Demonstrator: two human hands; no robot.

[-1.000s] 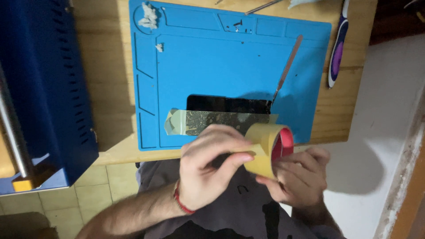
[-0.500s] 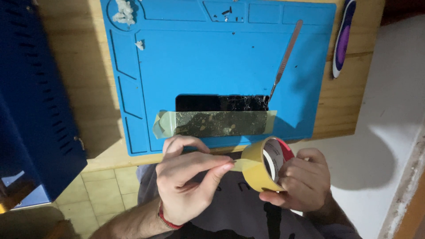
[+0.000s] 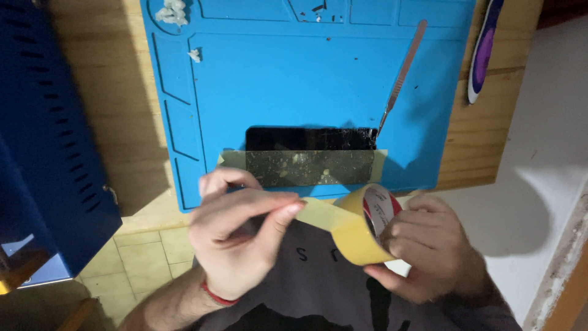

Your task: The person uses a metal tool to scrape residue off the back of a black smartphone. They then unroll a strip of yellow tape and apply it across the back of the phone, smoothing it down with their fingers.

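Right hand [image 3: 422, 245] grips yellow tape roll [image 3: 361, 227] off the worktop's [image 3: 128, 122] near edge; left hand [image 3: 236, 236] pinches its free end, now pulled longer. Taped phone [image 3: 309, 158] unmoved on blue mat [image 3: 306, 79].

Light is dim and uneven: the blue work mat [image 3: 318, 79] is lit brightest, while the dark blue cabinet [image 3: 49, 135] at left falls into murk. The right hand [image 3: 422, 245] throws a soft shadow on the white wall [image 3: 545, 178]. The left hand [image 3: 239, 236] is slightly blurred
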